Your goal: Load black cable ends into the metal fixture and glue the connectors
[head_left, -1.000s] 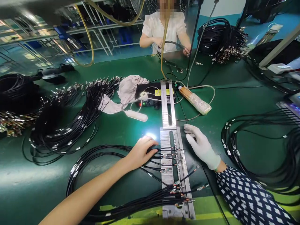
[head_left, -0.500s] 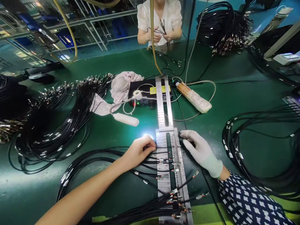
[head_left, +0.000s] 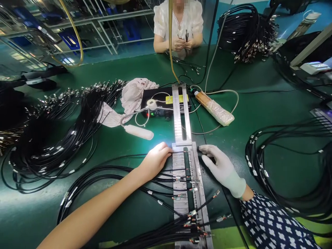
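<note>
My bare left hand (head_left: 158, 160) pinches a black cable (head_left: 178, 151) whose tip lies across the upper part of the slotted metal fixture (head_left: 178, 204). To the right of the fixture, my gloved right hand (head_left: 220, 169) rests with its thumb and fingers apart, holding nothing. Several more black cables (head_left: 103, 168) cross the fixture lower down, their connector ends pointing right. A white lamp head (head_left: 139, 132) shines just above my left hand.
A black box (head_left: 158, 112) with a yellow label sits behind the fixture, beside a crumpled cloth (head_left: 135, 93). Cable bundles lie left (head_left: 59, 141) and right (head_left: 256, 152). A wrapped bar (head_left: 215, 109) lies behind my right hand. Across the table, a person (head_left: 178, 31) handles small black parts.
My left hand has moved slightly up along the fixture, and a cable now extends from its fingertips across the top slats. My right hand has barely moved. The person opposite has brought their hands together.
</note>
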The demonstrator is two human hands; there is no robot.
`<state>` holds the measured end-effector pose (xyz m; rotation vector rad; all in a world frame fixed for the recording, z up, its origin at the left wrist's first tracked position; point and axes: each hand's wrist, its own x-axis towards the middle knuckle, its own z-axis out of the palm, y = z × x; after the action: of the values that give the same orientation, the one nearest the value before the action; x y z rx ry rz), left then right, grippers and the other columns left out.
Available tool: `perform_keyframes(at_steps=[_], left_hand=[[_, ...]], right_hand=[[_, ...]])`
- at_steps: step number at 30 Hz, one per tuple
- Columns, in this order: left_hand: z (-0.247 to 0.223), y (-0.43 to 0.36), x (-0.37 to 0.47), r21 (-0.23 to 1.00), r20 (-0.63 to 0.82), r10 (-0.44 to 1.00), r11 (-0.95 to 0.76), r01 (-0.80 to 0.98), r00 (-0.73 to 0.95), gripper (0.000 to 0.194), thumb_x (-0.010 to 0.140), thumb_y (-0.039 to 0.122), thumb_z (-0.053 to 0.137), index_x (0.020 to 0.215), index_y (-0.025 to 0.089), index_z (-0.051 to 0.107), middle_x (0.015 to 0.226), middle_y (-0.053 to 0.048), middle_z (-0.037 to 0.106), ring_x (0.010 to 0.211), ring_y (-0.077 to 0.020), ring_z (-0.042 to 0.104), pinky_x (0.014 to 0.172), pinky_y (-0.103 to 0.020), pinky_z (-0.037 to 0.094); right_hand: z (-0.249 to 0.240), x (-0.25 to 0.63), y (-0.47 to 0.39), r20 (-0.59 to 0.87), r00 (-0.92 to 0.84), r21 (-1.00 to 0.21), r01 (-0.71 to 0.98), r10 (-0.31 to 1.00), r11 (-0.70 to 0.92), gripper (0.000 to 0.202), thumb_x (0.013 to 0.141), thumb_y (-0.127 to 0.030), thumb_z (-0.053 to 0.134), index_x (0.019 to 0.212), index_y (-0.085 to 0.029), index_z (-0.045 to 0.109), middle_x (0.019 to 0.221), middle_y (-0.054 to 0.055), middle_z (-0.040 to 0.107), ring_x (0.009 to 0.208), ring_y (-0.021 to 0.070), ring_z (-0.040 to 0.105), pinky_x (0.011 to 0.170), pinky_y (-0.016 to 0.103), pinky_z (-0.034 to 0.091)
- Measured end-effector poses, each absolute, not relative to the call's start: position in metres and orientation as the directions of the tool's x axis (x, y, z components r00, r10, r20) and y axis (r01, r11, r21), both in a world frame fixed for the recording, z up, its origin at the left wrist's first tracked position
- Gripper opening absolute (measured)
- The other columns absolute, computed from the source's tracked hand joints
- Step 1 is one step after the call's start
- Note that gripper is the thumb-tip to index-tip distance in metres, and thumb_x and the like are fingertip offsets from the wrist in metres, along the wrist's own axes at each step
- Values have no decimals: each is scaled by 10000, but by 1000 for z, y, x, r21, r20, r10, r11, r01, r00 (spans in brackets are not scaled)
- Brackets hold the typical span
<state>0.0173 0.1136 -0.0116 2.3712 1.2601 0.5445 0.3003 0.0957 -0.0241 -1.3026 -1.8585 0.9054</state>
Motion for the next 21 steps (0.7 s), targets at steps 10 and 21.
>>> perform_keyframes(at_steps=[10, 21], left_hand=[[-10, 110, 22, 599, 188, 874, -464, 652, 448, 199, 1010, 201, 430, 990, 178, 627, 919, -53, 577, 872, -174, 566, 791, -290, 504], [-22, 119, 18, 153, 357, 656, -743, 651, 665, 309, 1020, 177, 335, 1081, 146, 637, 919, -89, 618, 817, -200, 543, 716, -324, 478]], right_hand=[[-25, 301, 94, 93, -243, -837, 505, 965, 208, 241, 978, -331, 518, 1202, -276, 590, 1209, 51, 637, 1076, 235, 629, 925, 425, 550], [-21, 299, 95, 100, -249, -820, 527, 963, 222, 248, 972, -322, 515, 1197, -258, 598, 1197, 68, 643, 1058, 246, 642, 920, 442, 560]])
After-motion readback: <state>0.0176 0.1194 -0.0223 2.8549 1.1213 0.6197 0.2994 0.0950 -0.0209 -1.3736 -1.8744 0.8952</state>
